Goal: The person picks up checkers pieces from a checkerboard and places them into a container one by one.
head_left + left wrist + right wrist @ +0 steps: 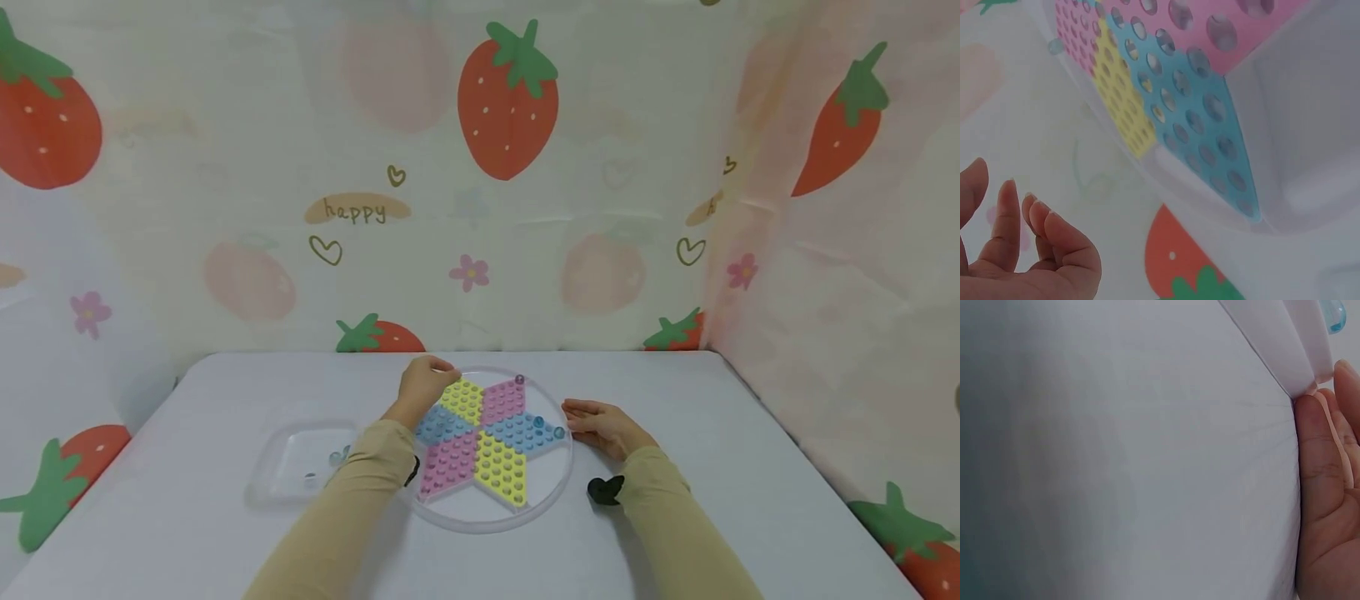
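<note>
A round Chinese checkers board (pixel 491 527) lies on the table, its star in pink, yellow and blue. My left hand (pixel 424 387) is over its far left rim, near the far yellow point. In the left wrist view the left hand's (pixel 1041 244) fingers are loosely bent and apart from the thumb, with no object visible between them. At the right rim, my right hand (pixel 606 427) rests its fingers against the board's edge. A dark marble (pixel 520 379) sits on the far pink tip. Two blue marbles, one at the tip (pixel 559 432), sit on the right blue point.
A clear plastic tray (pixel 258 479) stands left of the board, partly hidden by my left sleeve, with a few marbles (pixel 335 458) in it. A small black object (pixel 604 490) is by my right wrist. Strawberry-patterned cloth (pixel 510 250) hangs behind and beside the white table.
</note>
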